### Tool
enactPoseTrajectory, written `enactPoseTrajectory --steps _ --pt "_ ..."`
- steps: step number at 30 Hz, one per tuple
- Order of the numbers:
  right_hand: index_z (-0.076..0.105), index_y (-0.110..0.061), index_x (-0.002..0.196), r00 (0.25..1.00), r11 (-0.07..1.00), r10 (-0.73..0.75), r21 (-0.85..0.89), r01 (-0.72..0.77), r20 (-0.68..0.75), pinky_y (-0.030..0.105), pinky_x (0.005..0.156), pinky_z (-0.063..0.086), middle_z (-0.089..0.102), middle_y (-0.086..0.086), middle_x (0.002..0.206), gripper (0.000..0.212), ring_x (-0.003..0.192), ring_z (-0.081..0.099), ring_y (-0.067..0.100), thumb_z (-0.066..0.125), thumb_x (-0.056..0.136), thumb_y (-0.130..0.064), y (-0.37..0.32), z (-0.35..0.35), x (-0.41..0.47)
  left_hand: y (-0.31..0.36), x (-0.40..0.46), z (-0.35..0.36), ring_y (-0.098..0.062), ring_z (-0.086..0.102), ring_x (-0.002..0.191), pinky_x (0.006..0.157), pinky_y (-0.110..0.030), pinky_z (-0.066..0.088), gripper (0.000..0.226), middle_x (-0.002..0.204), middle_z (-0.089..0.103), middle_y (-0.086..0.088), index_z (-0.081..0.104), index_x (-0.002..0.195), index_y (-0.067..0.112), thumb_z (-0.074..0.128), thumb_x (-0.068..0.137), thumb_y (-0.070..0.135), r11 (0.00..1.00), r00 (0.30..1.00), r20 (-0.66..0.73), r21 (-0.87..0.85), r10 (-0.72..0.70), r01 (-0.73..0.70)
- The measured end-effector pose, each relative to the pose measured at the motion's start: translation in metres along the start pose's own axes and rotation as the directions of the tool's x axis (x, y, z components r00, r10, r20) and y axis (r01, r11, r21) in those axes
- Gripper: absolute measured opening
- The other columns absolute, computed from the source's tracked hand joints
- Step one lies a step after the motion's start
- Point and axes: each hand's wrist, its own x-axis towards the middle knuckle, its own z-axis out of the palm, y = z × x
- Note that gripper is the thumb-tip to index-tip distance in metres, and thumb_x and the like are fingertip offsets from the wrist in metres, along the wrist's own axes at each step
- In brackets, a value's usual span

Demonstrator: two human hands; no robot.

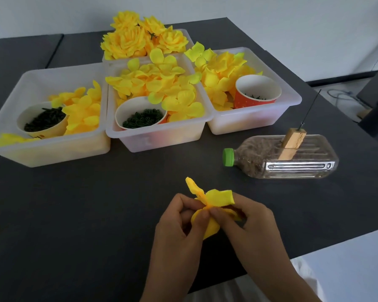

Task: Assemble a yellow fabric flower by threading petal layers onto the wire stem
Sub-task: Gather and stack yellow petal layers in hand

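Head view, looking down at the dark counter; both hands meet just in front of the bottle, nearer the person; left hand and right hand both have fingers curled in, thumb and forefinger tips pinching the middle of one yellow petal layer; petals flare up and down out of the pinch, layer held off the counter; cannot tell whether a centre hole is being opened or just creased; fingers hide it.

Bottle lies on its side, green cap toward the bins, wood block stuck up out of it; thin wire stem rises tilted from the block top, bare, nothing threaded on it; so task looks barely started, judging from the empty wire.

Behind and left of the bottle, three clear bins in a row holding loose yellow petals and paper cups of small dark green parts; a fourth bin further back piled with finished flowers.

Risks, as judgement: wire is thin and slanted, so missing the small centre would pierce or tear the fabric off-centre; pushing down hard could bend the wire or roll the bottle, since it rests on its side; pinch may crumple petals; wire tip near fingertips could prick.
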Motion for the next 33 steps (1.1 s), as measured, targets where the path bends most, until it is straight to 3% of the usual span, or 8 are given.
enactPoseTrajectory --steps 3,9,12,15,19,25,30,33 --pt "0.069 -0.040 0.085 0.999 1.000 0.019 -0.009 -0.019 -0.030 0.018 0.071 0.051 0.070 -0.018 0.083 0.011 0.081 0.064 0.003 0.067 0.085 -0.029 0.004 0.000 0.004 -0.001 0.000 0.001 -0.001 0.062 0.067 0.059 -0.012 0.045 0.007 0.071 0.070 0.012 0.058 0.087 0.024 0.062 0.088 0.029 0.996 0.998 -0.033 0.080 0.045 -0.043" --pt "0.069 -0.026 0.078 0.992 0.995 0.042 -0.090 -0.053 -0.119 0.034 0.063 0.054 0.068 -0.005 0.073 0.015 0.072 0.062 0.010 0.061 0.087 -0.035 -0.001 -0.004 0.016 0.001 0.000 0.003 0.002 0.062 0.068 0.061 -0.007 0.042 0.011 0.070 0.069 0.016 0.056 0.083 0.029 0.064 0.089 0.024 0.983 0.996 -0.077 0.180 0.041 -0.027" --pt "0.061 -0.032 0.071 0.971 0.991 -0.004 -0.132 -0.029 -0.238 0.027 0.057 0.052 0.064 -0.009 0.067 0.017 0.070 0.061 0.005 0.054 0.083 -0.042 -0.007 -0.016 0.028 0.000 -0.001 0.000 0.009 0.063 0.078 0.063 -0.012 0.041 0.009 0.078 0.070 0.027 0.054 0.088 0.031 0.062 0.090 0.027 0.981 0.999 -0.034 0.192 -0.009 0.015" --pt "0.053 -0.032 0.070 0.968 0.970 -0.055 -0.244 -0.006 -0.243 0.030 0.056 0.051 0.058 -0.009 0.063 0.018 0.061 0.058 0.011 0.056 0.087 -0.037 -0.016 -0.019 0.041 0.000 0.000 -0.002 0.008 0.064 0.083 0.071 -0.020 0.041 0.009 0.082 0.072 0.026 0.053 0.091 0.031 0.062 0.090 0.028 0.983 0.999 -0.016 0.178 -0.034 0.036" --pt "0.044 -0.034 0.069 0.947 0.937 -0.157 -0.345 0.053 -0.282 0.028 0.054 0.039 0.050 -0.011 0.063 0.024 0.060 0.051 0.009 0.052 0.091 -0.034 -0.028 -0.021 0.059 0.004 0.002 -0.009 0.001 0.066 0.073 0.067 -0.025 0.047 0.010 0.078 0.071 0.018 0.055 0.086 0.030 0.064 0.088 0.027 0.986 0.997 -0.074 0.165 -0.015 0.027" --pt "0.051 -0.028 0.076 0.949 0.902 -0.227 -0.414 0.120 -0.219 0.025 0.054 0.034 0.050 -0.011 0.064 0.018 0.062 0.050 0.007 0.056 0.094 -0.028 -0.041 -0.018 0.076 0.010 0.003 -0.019 0.000 0.066 0.074 0.066 -0.021 0.046 0.008 0.079 0.071 0.016 0.056 0.087 0.029 0.064 0.088 0.028 0.990 0.995 -0.094 0.138 -0.014 0.027" --pt "0.057 -0.021 0.082 0.934 0.866 -0.297 -0.467 0.178 -0.197 0.034 0.061 0.048 0.058 -0.004 0.072 0.010 0.069 0.057 0.016 0.058 0.092 -0.025 -0.051 -0.015 0.081 0.010 0.004 -0.028 -0.002 0.067 0.076 0.075 -0.030 0.053 0.010 0.079 0.072 0.015 0.057 0.089 0.031 0.065 0.088 0.024 0.993 0.996 -0.072 0.103 -0.054 0.061" --pt "0.061 -0.016 0.087 0.921 0.850 -0.300 -0.509 0.139 -0.249 0.031 0.058 0.043 0.059 -0.001 0.072 0.010 0.066 0.056 0.019 0.056 0.093 -0.023 -0.053 -0.024 0.088 0.002 0.004 -0.034 0.008 0.065 0.085 0.076 -0.019 0.050 0.029 0.087 0.069 0.028 0.057 0.097 0.045 0.068 0.087 0.020 0.993 0.994 -0.051 0.066 -0.096 0.099"
